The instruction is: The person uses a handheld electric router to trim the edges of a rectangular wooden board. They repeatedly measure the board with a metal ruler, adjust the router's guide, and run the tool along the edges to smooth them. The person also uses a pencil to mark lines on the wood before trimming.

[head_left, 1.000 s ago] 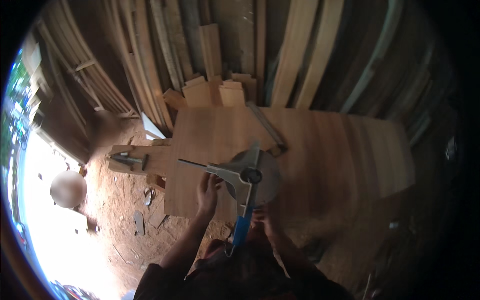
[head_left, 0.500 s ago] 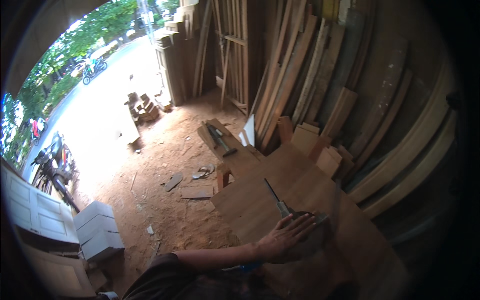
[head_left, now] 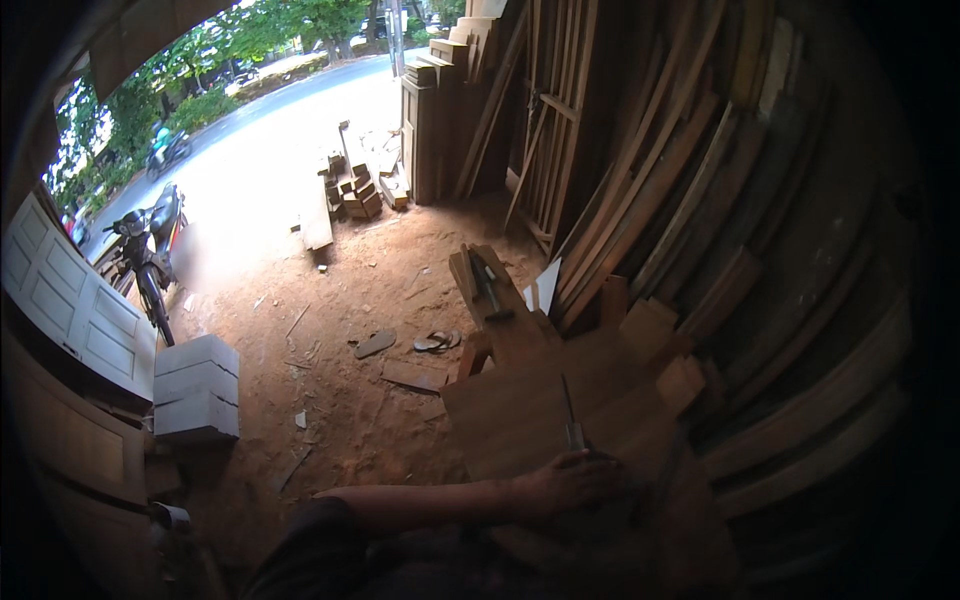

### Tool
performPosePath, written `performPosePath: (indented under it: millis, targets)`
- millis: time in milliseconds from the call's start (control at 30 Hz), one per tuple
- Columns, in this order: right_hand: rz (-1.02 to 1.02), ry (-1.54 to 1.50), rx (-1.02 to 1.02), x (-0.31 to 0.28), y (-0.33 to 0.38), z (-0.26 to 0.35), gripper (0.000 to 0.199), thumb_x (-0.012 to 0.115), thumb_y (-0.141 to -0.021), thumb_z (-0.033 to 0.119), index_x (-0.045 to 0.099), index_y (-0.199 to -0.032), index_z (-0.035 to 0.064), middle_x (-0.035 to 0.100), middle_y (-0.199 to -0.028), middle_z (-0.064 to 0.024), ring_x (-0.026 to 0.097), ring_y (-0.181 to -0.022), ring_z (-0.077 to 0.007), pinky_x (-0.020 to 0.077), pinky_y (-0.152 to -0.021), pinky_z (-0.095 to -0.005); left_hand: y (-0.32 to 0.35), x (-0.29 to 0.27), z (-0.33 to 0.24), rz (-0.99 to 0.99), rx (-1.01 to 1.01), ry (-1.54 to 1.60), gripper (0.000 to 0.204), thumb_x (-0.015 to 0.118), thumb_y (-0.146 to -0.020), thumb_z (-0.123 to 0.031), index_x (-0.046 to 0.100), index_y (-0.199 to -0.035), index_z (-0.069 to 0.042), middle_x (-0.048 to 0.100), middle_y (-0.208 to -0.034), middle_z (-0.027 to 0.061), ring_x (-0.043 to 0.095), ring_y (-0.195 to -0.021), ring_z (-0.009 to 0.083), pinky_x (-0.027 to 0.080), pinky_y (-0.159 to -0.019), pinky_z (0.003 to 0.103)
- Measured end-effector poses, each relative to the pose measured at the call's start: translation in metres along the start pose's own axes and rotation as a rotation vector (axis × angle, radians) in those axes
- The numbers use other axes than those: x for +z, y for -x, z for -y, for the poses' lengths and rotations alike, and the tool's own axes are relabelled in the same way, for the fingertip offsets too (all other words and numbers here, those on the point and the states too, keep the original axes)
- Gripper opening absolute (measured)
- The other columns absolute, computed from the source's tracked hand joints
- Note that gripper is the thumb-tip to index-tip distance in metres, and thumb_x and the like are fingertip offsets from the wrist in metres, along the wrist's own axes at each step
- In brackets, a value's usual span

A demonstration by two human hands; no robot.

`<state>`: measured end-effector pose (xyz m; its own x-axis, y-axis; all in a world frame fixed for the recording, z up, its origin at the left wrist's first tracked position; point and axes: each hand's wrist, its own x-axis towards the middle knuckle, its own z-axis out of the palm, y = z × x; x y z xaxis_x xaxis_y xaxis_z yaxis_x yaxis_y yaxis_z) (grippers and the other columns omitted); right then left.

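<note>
My left hand [head_left: 572, 482] reaches in from the lower edge and rests across a dark tool, fingers stretched to the right and dimly lit. From this tool a greyish neck [head_left: 575, 435] and a thin dark rod [head_left: 567, 398] point away from me. What kind of tool it is, I cannot make out; its body is lost in shadow under and beyond the hand. Beneath it lies a broad brown wooden panel [head_left: 500, 420]. My right hand does not show.
Past the panel, a clamp-like metal tool [head_left: 488, 285] lies on a wooden bench [head_left: 515, 325]. Boards [head_left: 640, 200] lean along the right. Sandals [head_left: 437, 342] lie on the dusty floor. Left are white blocks [head_left: 197, 388], a white door [head_left: 75, 295] and a motorbike [head_left: 148, 250].
The view has swung left, shifting the scene rightward. The left hand still lies over the tool, now in deeper shade. A motorbike rider on the road has moved along.
</note>
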<state>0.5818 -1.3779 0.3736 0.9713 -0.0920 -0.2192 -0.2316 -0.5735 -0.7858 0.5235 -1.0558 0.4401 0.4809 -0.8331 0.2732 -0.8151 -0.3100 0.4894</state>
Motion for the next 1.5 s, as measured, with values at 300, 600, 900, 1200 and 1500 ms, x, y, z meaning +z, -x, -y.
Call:
performPosePath:
  millis: [300,600,900,1200,1500]
  targets:
    - [-0.007,-0.038,0.025,0.001,0.001,-0.007,0.04,0.058,-0.107,0.039,0.059,-0.134,0.0099,0.068,-0.115,-0.0081,0.067,-0.104,-0.0203,0.054,-0.083,-0.0335,-0.008,0.002,0.009,-0.029,0.043,-0.026,0.102,0.075,-0.088,-0.05,0.021,-0.168,-0.015,0.022,-0.175,0.009,0.017,-0.163,0.0257,0.016,-0.128,0.052]
    - [-0.009,-0.092,0.053,0.0,0.01,-0.019,0.04,0.06,-0.106,0.037,0.059,-0.135,0.0094,0.067,-0.116,-0.0092,0.067,-0.106,-0.0218,0.0543,-0.084,-0.0345,-0.012,-0.011,0.012,0.047,0.078,0.13,0.097,0.077,-0.087,-0.048,0.03,-0.165,-0.014,0.027,-0.173,0.01,0.021,-0.162,0.0261,0.016,-0.128,0.052]
    - [0.011,-0.146,0.096,-0.001,0.02,-0.027,0.04,0.061,-0.105,0.036,0.059,-0.135,0.0089,0.067,-0.117,-0.0102,0.067,-0.108,-0.0234,0.0545,-0.086,-0.0354,-0.007,0.006,0.021,-0.072,0.168,-0.01,0.087,0.067,-0.092,-0.047,0.032,-0.164,-0.014,0.024,-0.174,0.0116,0.02,-0.162,0.0267,0.016,-0.128,0.052]
    - [-0.022,-0.302,0.088,0.008,0.042,-0.093,0.041,0.063,-0.104,0.034,0.058,-0.135,0.0085,0.067,-0.118,-0.0112,0.067,-0.11,-0.0249,0.0548,-0.088,-0.0363,-0.014,-0.016,0.01,-0.002,0.115,0.114,0.078,0.068,-0.094,-0.037,0.038,-0.162,-0.012,0.032,-0.171,0.0098,0.023,-0.161,0.0259,0.014,-0.127,0.052]
    - [-0.601,0.415,-0.197,0.017,0.01,-0.236,0.069,0.086,-0.085,0.043,0.06,-0.134,0.0029,0.063,-0.12,-0.0143,0.064,-0.111,-0.0286,0.0541,-0.089,-0.04,0.055,-0.033,0.036,-0.487,-0.455,0.716,0.06,0.071,-0.099,-0.038,0.055,-0.147,-0.006,0.052,-0.156,0.0174,0.042,-0.151,0.0357,0.036,-0.12,0.055]
